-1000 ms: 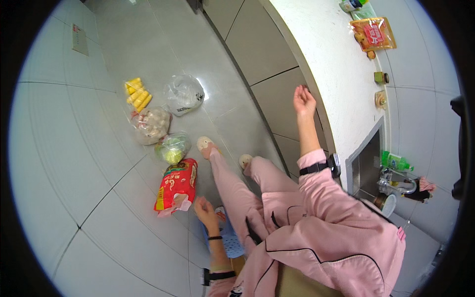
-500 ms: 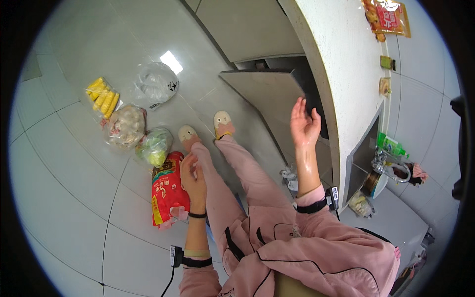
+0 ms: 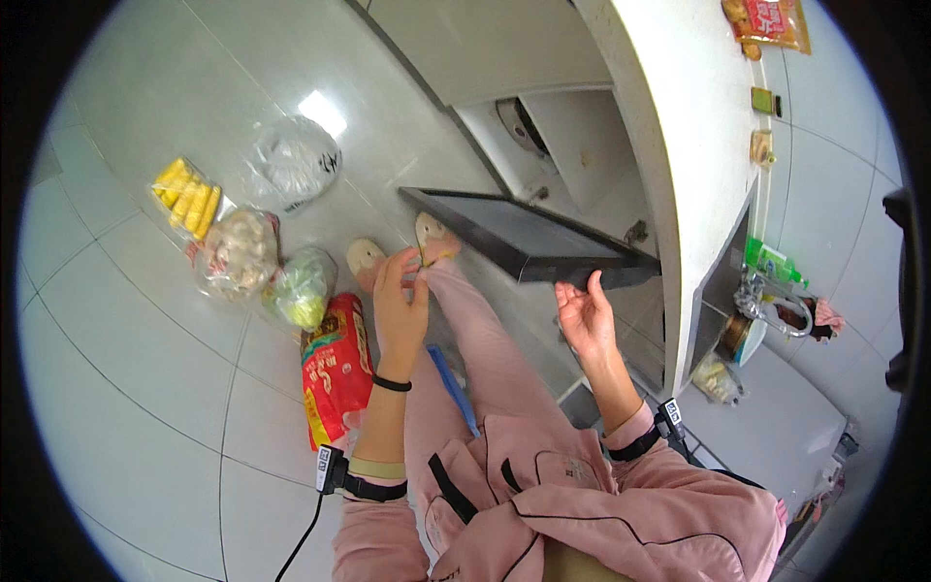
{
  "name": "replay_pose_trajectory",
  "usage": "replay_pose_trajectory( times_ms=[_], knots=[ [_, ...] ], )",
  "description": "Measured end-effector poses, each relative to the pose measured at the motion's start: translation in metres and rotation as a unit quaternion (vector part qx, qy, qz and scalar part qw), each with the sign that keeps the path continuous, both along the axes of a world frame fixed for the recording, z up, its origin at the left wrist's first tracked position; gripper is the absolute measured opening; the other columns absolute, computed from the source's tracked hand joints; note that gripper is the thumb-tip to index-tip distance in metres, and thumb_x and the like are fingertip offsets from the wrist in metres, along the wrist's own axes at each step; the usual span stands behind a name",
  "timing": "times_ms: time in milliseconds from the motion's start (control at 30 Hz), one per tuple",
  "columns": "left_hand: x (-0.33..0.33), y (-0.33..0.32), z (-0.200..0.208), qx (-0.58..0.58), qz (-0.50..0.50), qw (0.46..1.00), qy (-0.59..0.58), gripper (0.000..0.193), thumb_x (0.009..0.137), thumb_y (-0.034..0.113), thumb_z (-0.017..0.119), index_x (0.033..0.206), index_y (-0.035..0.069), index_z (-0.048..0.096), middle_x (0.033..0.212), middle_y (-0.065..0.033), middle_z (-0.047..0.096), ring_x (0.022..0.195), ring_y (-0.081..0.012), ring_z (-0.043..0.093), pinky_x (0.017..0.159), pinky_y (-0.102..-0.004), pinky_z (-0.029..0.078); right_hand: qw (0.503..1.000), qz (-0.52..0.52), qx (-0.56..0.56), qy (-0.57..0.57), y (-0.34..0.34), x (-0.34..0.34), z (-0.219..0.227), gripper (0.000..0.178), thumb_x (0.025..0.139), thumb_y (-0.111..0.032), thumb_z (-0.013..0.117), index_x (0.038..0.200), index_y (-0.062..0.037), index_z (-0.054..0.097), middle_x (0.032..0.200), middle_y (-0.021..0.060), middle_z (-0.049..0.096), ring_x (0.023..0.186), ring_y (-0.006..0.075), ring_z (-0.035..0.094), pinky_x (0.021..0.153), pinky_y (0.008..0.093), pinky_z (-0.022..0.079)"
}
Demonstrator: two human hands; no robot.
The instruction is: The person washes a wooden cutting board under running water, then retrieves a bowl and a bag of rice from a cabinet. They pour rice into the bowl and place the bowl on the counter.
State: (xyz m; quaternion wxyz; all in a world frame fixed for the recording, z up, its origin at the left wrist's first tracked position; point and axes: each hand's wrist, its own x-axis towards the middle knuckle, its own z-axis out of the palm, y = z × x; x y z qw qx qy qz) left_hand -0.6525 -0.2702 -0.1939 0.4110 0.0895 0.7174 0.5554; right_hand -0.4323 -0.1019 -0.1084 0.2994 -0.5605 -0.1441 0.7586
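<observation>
My right hand (image 3: 588, 325) is at the edge of a dark-framed cabinet door (image 3: 529, 233), thumb and fingertips curled against it. The door stands swung out from the cabinet (image 3: 592, 155), showing a pale interior with a round dark-and-metal object (image 3: 521, 126) inside. My left hand (image 3: 401, 296) hangs above my pink-trousered legs near the slippers (image 3: 433, 236), holding nothing, its fingers loosely bent and apart.
On the tiled floor to the left lie a pack of yellow corn (image 3: 186, 197), a clear plastic bag (image 3: 294, 163), a bag of pale round produce (image 3: 240, 254), a bagged green vegetable (image 3: 304, 288) and a red package (image 3: 337, 369). A white counter (image 3: 684, 126) with a faucet (image 3: 766, 301) runs along the right.
The cabinet door has swung farther out, exposing more of the interior. My right hand has moved down along with its edge. My left hand has risen and shifted slightly right.
</observation>
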Motion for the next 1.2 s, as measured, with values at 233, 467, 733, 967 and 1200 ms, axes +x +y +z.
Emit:
replay_pose_trajectory(
  times_ms=[233, 467, 733, 967, 1200],
  knots=[
    [-0.121, 0.135, -0.002, 0.145, 0.073, 0.979, 0.121, 0.033, 0.086, 0.0, 0.06, 0.118, 0.003, 0.058, 0.116, -0.0128, 0.06, 0.101, -0.0216, 0.063, 0.08, -0.0312, 0.053, 0.994, -0.039, 0.081, 0.066, 0.082, -0.057, -0.016, 0.011, 0.084, 0.006, 0.061, 0.094, 0.0037, 0.066, 0.124, 0.0144, 0.06, 0.121, 0.0276, 0.053, 0.104, 0.0353, 0.043],
    [-0.218, 0.328, 0.038, 0.267, 0.113, 0.939, -0.184, 0.04, 0.086, 0.0, 0.053, 0.125, -0.008, 0.047, 0.119, -0.0155, 0.057, 0.104, -0.0204, 0.06, 0.087, -0.0286, 0.049, 0.993, 0.115, 0.012, 0.025, 0.068, -0.091, 0.013, 0.04, 0.083, 0.006, 0.061, 0.119, -0.0098, 0.056, 0.126, 0.0082, 0.058, 0.111, 0.0249, 0.056, 0.088, 0.0335, 0.051],
    [-0.231, 0.355, 0.049, 0.27, 0.146, 0.911, -0.274, 0.024, 0.079, -0.008, 0.048, 0.102, -0.004, 0.053, 0.091, -0.007, 0.057, 0.075, -0.0123, 0.051, 0.069, -0.0253, 0.044, 0.991, 0.126, 0.016, 0.04, 0.108, -0.142, 0.031, 0.054, 0.081, 0.002, 0.064, 0.132, -0.0102, 0.048, 0.138, 0.0087, 0.049, 0.114, 0.0234, 0.053, 0.095, 0.0347, 0.045],
    [-0.208, 0.277, 0.036, 0.233, 0.188, 0.927, -0.228, 0.026, 0.094, 0.028, 0.063, 0.088, 0.003, 0.056, 0.083, -0.0006, 0.057, 0.073, -0.0078, 0.052, 0.066, -0.0259, 0.047, 0.945, 0.322, 0.06, -0.002, 0.092, -0.179, 0.071, 0.043, 0.081, 0.003, 0.064, 0.122, -0.0028, 0.053, 0.102, 0.0119, 0.066, 0.085, 0.0199, 0.063, 0.074, 0.0302, 0.05],
    [-0.143, 0.194, 0.054, 0.22, 0.294, 0.891, -0.266, 0.028, 0.092, 0.025, 0.066, 0.082, 0.001, 0.056, 0.063, 0.0044, 0.047, 0.058, -0.0032, 0.042, 0.056, -0.0228, 0.044, 0.804, 0.413, 0.36, -0.232, 0.095, -0.271, 0.099, 0.018, 0.085, -0.001, 0.066, 0.102, -0.0005, 0.06, 0.091, 0.0112, 0.066, 0.07, 0.0106, 0.059, 0.061, 0.0211, 0.048]
  ],
)
